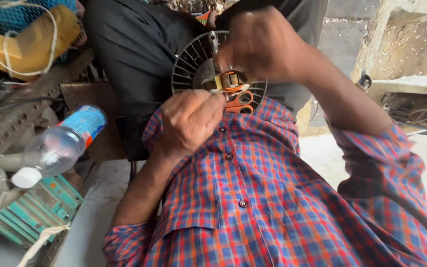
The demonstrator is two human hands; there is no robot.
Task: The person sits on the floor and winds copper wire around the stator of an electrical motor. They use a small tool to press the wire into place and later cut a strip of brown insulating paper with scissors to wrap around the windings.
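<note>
— Work is being done on a round, slotted motor housing [190, 64] held up close in front of a checked shirt [253, 198]. Where exactly is it held?

— Between the two hands, against the chest. A small wound coil block [229, 79] with orange leads [238, 99] is seated at its centre.

— How are the hands placed?

— The left hand [189, 121] is closed just below the coil, its fingers [212, 99] curled in and pinched at something small; what is pinched cannot be told. The right hand [263, 44] is blurred, closed around the handle of a slim metal tool [214, 47] whose shaft is pointed down at the coil block.

— Which step is judged to be in hand?

— Fitting or fastening of the coil into the housing, it is judged. Next, a steady tool tip on the fixing point is called for, with the housing kept from turning.

— Anything else nearby?

— A clear plastic bottle [60, 146] is lying at the left, above a green circuit board [35, 207].
</note>
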